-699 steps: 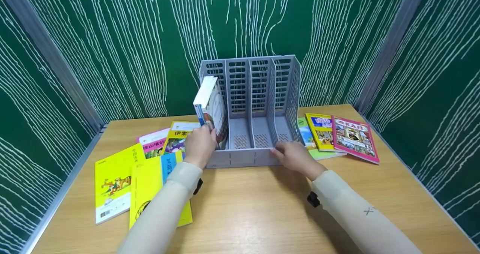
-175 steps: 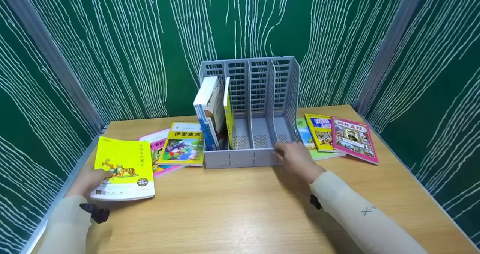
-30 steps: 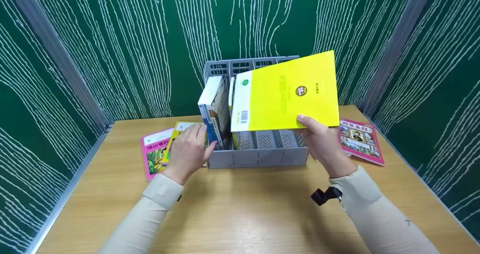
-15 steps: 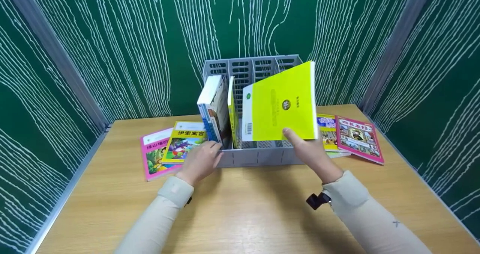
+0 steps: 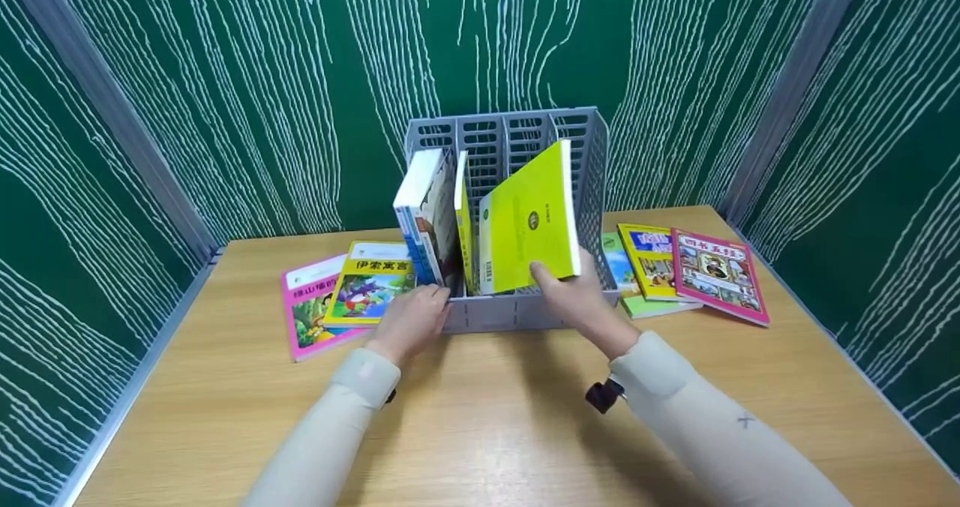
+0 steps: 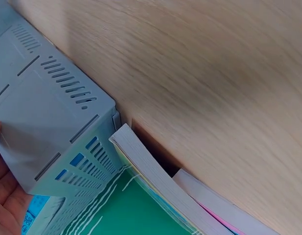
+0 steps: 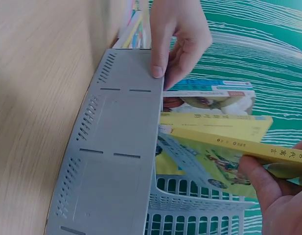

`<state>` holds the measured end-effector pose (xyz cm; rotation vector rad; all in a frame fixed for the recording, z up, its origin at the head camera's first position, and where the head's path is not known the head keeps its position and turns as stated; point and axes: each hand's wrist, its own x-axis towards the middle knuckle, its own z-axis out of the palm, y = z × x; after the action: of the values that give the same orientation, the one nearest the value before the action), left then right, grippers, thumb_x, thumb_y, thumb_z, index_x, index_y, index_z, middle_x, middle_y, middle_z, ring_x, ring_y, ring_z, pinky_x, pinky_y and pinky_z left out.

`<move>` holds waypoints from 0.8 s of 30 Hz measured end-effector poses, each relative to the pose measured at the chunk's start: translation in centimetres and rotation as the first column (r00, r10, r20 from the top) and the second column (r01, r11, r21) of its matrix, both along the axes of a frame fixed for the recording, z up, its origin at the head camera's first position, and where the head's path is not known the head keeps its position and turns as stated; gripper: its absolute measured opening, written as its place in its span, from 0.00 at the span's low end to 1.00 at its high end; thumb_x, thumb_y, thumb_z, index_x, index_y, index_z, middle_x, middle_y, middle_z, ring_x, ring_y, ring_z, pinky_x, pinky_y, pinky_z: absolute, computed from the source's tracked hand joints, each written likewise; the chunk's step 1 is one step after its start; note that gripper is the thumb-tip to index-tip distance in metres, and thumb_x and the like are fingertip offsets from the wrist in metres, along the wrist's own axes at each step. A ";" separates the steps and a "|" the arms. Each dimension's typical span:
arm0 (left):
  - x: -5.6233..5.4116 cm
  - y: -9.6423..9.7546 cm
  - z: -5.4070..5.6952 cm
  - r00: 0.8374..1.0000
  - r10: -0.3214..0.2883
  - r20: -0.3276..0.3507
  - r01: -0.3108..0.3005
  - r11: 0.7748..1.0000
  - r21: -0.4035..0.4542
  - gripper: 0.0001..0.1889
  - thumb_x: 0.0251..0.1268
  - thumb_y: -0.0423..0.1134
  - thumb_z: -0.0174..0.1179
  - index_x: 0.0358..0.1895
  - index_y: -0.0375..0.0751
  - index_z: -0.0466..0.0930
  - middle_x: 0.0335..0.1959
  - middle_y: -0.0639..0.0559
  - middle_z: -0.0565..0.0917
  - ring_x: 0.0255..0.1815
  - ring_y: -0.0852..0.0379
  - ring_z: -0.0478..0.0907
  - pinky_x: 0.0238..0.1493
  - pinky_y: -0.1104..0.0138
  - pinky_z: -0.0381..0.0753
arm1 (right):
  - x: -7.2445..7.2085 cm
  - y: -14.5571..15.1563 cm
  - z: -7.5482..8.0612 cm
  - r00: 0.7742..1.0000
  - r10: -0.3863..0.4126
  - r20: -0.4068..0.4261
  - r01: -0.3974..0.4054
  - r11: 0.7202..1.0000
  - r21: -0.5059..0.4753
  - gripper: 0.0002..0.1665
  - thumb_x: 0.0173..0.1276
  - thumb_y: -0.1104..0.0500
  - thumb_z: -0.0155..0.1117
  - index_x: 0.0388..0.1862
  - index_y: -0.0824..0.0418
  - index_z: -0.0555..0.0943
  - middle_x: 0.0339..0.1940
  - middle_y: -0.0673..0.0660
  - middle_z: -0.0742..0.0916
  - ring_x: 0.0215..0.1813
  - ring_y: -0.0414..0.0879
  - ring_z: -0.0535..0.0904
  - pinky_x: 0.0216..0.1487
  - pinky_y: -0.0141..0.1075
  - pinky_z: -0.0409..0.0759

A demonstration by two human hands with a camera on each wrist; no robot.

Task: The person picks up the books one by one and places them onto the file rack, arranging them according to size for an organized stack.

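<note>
A grey book rack with upright dividers (image 5: 517,316) stands at the back of the table. My left hand (image 5: 414,318) grips its front lip at the left end, thumb outside and fingers over the rim in the right wrist view. My right hand (image 5: 579,293) pinches a yellow book (image 5: 525,226) by its near side, thumb on the cover. The book leans, its white-banded end dipping into the second slot beside a thin yellow book (image 5: 463,222) standing there. Thick white-edged books (image 5: 424,199) fill the leftmost slot.
Left of the rack lie a pink book (image 5: 311,304) and a yellow-bordered book (image 5: 367,282), overlapping. On the right, a pink book (image 5: 720,274), a yellow book (image 5: 654,263) and a green-blue one (image 5: 621,267) overlap. A green wall stands close behind.
The right hand has taken the yellow book left and down, into the rack's second slot. My left hand has come down from beside the thick books to the rack's front lip.
</note>
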<state>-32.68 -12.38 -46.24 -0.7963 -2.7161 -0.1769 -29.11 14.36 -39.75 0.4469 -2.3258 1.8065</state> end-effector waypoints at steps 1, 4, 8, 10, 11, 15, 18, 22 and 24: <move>0.0 0.0 -0.1 1.000 0.000 -0.003 0.000 1.000 -0.006 0.15 0.86 0.40 0.59 0.57 0.31 0.86 0.50 0.38 0.91 0.51 0.42 0.90 0.56 0.52 0.92 | -0.2 -0.3 -0.1 1.000 -0.006 0.001 0.006 1.000 0.002 0.30 0.83 0.66 0.55 0.81 0.61 0.69 0.74 0.64 0.84 0.69 0.59 0.86 0.69 0.52 0.86; -0.2 0.1 -0.1 1.000 -0.001 -0.003 0.001 1.000 -0.009 0.12 0.86 0.39 0.58 0.51 0.33 0.87 0.44 0.40 0.91 0.45 0.43 0.90 0.51 0.53 0.93 | -0.8 -1.0 -0.1 1.000 -0.008 0.014 0.008 1.000 0.004 0.30 0.82 0.66 0.54 0.81 0.62 0.69 0.74 0.65 0.84 0.68 0.60 0.87 0.67 0.53 0.87; -0.3 0.2 -0.1 1.000 0.001 0.028 -0.001 1.000 -0.003 0.11 0.85 0.39 0.59 0.47 0.35 0.87 0.40 0.42 0.91 0.42 0.45 0.89 0.50 0.55 0.93 | -1.5 -1.8 -0.1 0.999 0.008 0.048 -0.007 1.000 -0.014 0.31 0.82 0.67 0.52 0.82 0.61 0.68 0.75 0.66 0.82 0.69 0.61 0.86 0.67 0.56 0.87; -0.3 0.2 -0.1 0.999 0.000 0.042 0.000 1.000 0.004 0.10 0.85 0.38 0.59 0.46 0.35 0.87 0.40 0.42 0.91 0.41 0.45 0.89 0.49 0.56 0.93 | -1.8 -2.2 -0.1 0.997 0.008 0.074 -0.006 1.000 -0.023 0.34 0.81 0.68 0.52 0.84 0.60 0.66 0.77 0.65 0.81 0.70 0.61 0.85 0.67 0.56 0.87; -0.3 0.2 -0.1 0.999 0.000 0.044 0.000 1.000 0.007 0.10 0.85 0.37 0.59 0.46 0.35 0.87 0.39 0.42 0.91 0.40 0.45 0.89 0.49 0.56 0.93 | -2.0 -2.4 -0.1 0.996 0.008 0.085 -0.006 1.000 -0.025 0.35 0.81 0.68 0.52 0.85 0.59 0.65 0.77 0.65 0.80 0.71 0.60 0.84 0.67 0.55 0.86; -0.4 0.1 0.0 0.999 -0.005 0.036 0.004 1.000 0.024 0.09 0.83 0.34 0.60 0.44 0.35 0.88 0.37 0.42 0.91 0.38 0.45 0.89 0.46 0.56 0.93 | -2.6 -3.2 0.0 0.994 0.018 0.104 -0.015 1.000 -0.025 0.38 0.81 0.68 0.52 0.87 0.56 0.61 0.80 0.65 0.78 0.74 0.61 0.82 0.67 0.57 0.86; -0.4 0.2 0.1 1.000 -0.014 0.023 0.014 0.999 0.038 0.08 0.81 0.31 0.60 0.42 0.34 0.88 0.36 0.41 0.91 0.36 0.44 0.90 0.44 0.54 0.93 | -2.9 -3.8 0.0 0.995 0.020 0.100 -0.021 1.000 0.008 0.39 0.80 0.69 0.51 0.87 0.56 0.61 0.80 0.65 0.77 0.75 0.62 0.81 0.67 0.58 0.86; -0.4 0.2 0.1 1.000 -0.022 0.020 0.021 0.999 0.046 0.06 0.79 0.29 0.62 0.42 0.33 0.89 0.36 0.40 0.92 0.37 0.42 0.91 0.45 0.54 0.93 | -3.3 -4.4 0.0 0.995 0.013 0.099 -0.020 0.998 0.063 0.38 0.79 0.69 0.51 0.86 0.57 0.62 0.80 0.66 0.78 0.76 0.63 0.80 0.65 0.58 0.87; -0.4 0.2 0.2 0.999 -0.023 0.024 0.021 0.999 0.046 0.06 0.78 0.27 0.62 0.43 0.33 0.89 0.37 0.40 0.92 0.37 0.42 0.91 0.45 0.53 0.93 | -3.5 -4.6 0.1 0.995 0.010 0.101 -0.018 0.997 0.079 0.37 0.79 0.68 0.52 0.85 0.59 0.63 0.79 0.67 0.78 0.75 0.64 0.80 0.63 0.58 0.88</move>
<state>-33.12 -12.18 -46.06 -0.8164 -2.7171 -0.2545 -32.61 9.74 -39.69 0.3922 -2.4751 1.7867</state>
